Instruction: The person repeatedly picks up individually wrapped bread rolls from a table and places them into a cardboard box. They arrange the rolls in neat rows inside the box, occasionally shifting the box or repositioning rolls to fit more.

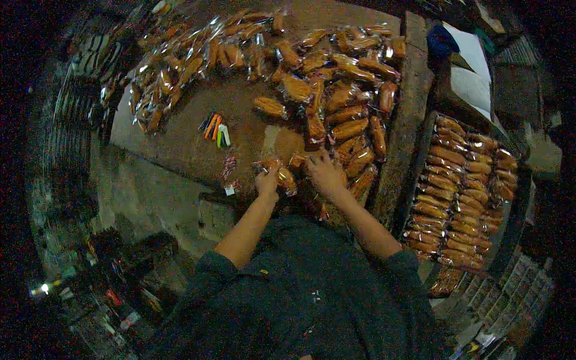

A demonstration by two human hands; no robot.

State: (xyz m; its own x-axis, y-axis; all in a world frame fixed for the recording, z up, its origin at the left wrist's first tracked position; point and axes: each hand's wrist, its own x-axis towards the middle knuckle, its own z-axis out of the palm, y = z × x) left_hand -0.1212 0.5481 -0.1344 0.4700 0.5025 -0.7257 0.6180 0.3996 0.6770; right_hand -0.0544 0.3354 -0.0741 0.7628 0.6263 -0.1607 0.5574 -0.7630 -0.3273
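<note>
Table (pixel 180 132): brown, dimly lit.
Left hand (pixel 267 182): pinching a wrapped roll (pixel 287 180), frame centre.
Right hand (pixel 326 175): beside it; grip unclear.
Tray (pixel 501 243), right: wrapped rolls already in rows.
Loose packs (pixel 297 87), top: many, apparently unarranged.

Dark, seemingly green shirt (pixel 300 288); 2 sleeves (pixel 217 268); 1 small yellow mark (pixel 263 272).

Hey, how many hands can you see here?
2: the left hand at a wrapped bread, and the right hand beside the bread pile. The dark edges could hide others.
</note>
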